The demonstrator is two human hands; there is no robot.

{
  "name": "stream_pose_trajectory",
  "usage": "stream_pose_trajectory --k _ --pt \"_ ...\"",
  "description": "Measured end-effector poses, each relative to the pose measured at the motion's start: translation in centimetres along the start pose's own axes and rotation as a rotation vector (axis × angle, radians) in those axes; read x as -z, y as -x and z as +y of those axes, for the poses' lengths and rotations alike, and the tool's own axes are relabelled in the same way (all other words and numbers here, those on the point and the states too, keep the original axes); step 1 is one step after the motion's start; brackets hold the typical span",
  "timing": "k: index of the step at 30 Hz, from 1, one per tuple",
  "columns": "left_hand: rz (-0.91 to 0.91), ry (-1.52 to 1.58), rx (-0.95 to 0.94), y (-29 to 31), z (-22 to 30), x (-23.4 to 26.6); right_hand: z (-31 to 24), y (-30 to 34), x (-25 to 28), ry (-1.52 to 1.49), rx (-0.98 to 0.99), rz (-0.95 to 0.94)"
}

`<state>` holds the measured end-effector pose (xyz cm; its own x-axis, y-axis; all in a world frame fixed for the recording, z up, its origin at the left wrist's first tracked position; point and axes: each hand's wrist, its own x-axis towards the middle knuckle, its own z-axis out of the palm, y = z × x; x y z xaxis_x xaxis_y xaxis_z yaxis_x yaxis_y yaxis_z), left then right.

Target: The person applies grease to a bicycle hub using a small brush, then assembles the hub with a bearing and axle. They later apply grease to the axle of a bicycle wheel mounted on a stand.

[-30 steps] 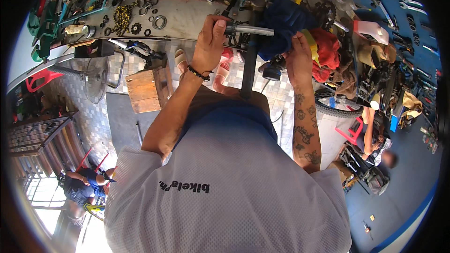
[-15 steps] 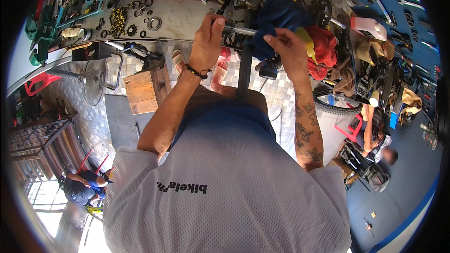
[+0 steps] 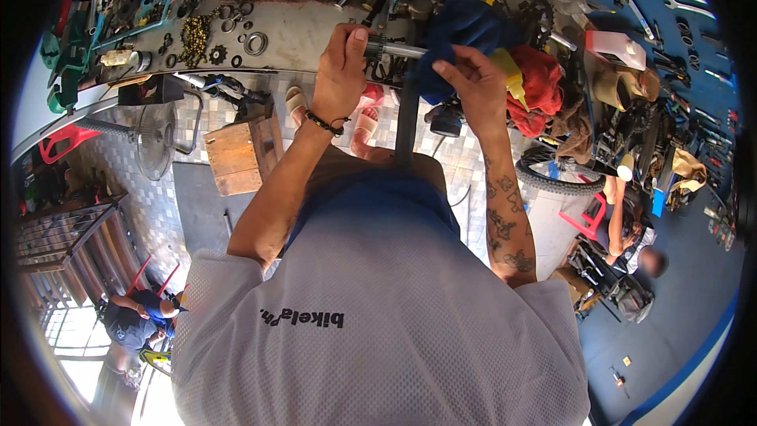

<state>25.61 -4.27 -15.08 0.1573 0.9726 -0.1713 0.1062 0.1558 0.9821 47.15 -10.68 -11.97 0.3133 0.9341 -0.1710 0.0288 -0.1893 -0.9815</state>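
My left hand (image 3: 341,71) is closed around one end of a silver metal shaft (image 3: 402,50) with a dark, toothed section beside my fingers. The shaft lies level across the front of the workbench. A dark blue cloth (image 3: 438,77) wraps its other end, and my right hand (image 3: 475,88) pinches that cloth with thumb and fingers. The shaft's far end is hidden under the cloth. Below the cloth a dark upright bar (image 3: 407,118) runs down in front of me.
On the workbench (image 3: 296,43) lie bearing rings (image 3: 255,43), a yellow-and-black chain (image 3: 195,41) and several tools. Right of my hands are a yellow bottle (image 3: 509,75) and red cloth (image 3: 536,79). A wooden box (image 3: 234,159) and fan (image 3: 155,140) stand left; a person (image 3: 623,229) sits right.
My right hand and the cloth have shifted slightly left along the shaft, toward my left hand. The whole view has drifted a little; both holds are unchanged.
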Motion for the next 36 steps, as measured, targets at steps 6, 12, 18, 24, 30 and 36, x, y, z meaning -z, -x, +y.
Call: stream_pose_trajectory --k 6,12,18,24,30,36 --pt "-0.021 0.133 0.150 0.1 0.5 0.1 0.1 -0.1 1.0 0.194 -0.011 -0.091" --pt "-0.047 0.233 0.290 -0.1 0.0 -0.4 1.2 -0.8 1.4 0.270 0.051 -0.073" --pt "0.013 0.167 0.224 0.1 -0.9 -1.2 0.6 -1.4 2.0 0.485 0.248 -0.056" --pt "0.094 0.169 0.208 -0.2 -0.8 -0.8 0.9 -1.5 2.8 0.516 0.319 0.093" --pt "0.062 0.185 0.143 0.1 -0.6 -0.5 1.5 -2.0 3.8 -0.074 -0.205 0.086" --pt "0.097 -0.067 -0.124 0.4 -0.6 -1.2 1.0 -1.4 2.4 -0.147 -0.300 -0.022"
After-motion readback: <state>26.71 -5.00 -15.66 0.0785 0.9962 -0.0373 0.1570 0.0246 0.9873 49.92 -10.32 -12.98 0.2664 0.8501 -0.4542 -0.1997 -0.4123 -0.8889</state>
